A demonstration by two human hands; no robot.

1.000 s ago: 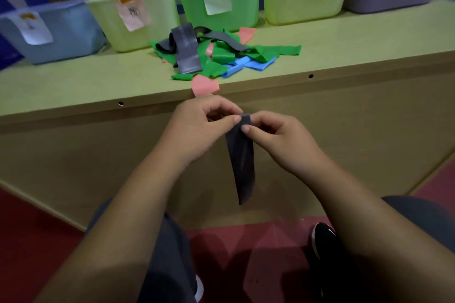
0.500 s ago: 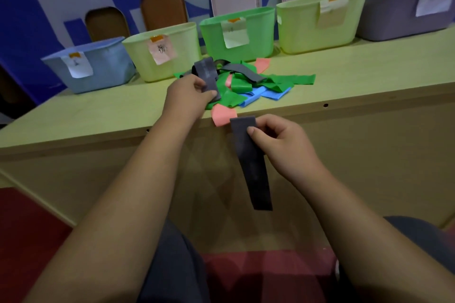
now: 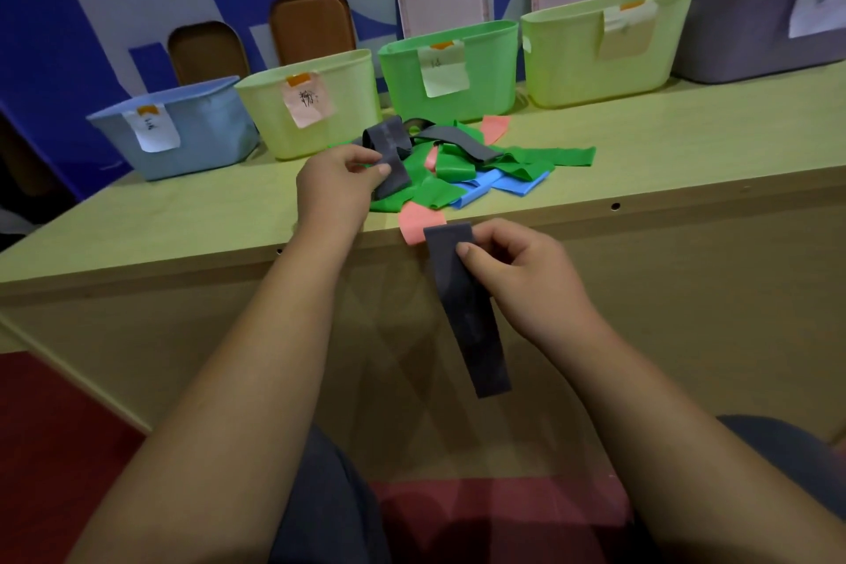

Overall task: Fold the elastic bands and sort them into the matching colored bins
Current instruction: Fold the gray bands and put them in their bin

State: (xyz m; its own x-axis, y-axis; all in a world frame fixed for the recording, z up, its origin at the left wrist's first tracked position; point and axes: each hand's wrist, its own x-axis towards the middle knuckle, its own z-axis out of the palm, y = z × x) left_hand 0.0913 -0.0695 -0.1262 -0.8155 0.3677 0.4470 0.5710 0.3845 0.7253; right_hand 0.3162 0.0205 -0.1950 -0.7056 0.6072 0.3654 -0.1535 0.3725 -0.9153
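Grey elastic band, folded flat, hung down in front of the table, nearest the camera. The right hand pinched its top end between thumb and curled fingers. A pink band lapped over the table's front edge just behind it. Further in, apart from the right, the left hand gripped a second grey band at the near left side of the pile of green, blue, pink and grey bands. Behind the pile stood a row of labelled bins: blue bin, pale yellow bin, green bin, another pale bin and grey bin.
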